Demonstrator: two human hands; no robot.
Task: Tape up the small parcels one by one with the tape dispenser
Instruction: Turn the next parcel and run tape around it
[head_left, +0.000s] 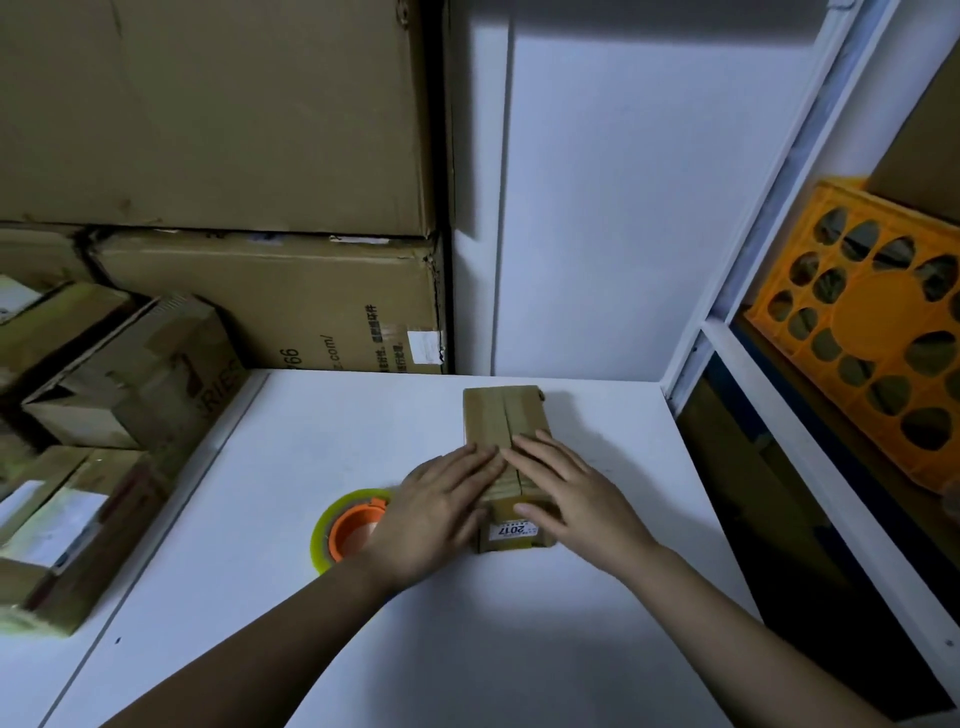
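White tabletop (322, 613) is filling the lower half of what we are seeing, backed by a pale wall. We are looking down at a small brown cardboard parcel (503, 422) lying toward the far middle of that tabletop, its two top flaps meeting in a seam that runs away from us, and a white label printed "2017" showing on its near end.

We are pressing both hands flat on the parcel's near half: our left hand (441, 506) is resting with straight fingers on the left flap, and our right hand (566, 493) is doing the same on the right flap, thumb lying over the near edge above the label. Neither hand is gripping anything.

Just beside our left wrist, a roll of clear tape on an orange plastic dispenser core (349, 527) is lying on the tabletop, partly hidden behind the hand.

Large brown cardboard cartons (218, 130) are standing stacked at the back left, with smaller taped boxes (130, 374) piled beside the table's left edge. On the white shelving (779, 426) to our right, an orange plastic crate (872, 332) is sitting tilted; dark shapes are showing through its holes, but we cannot tell what they are.
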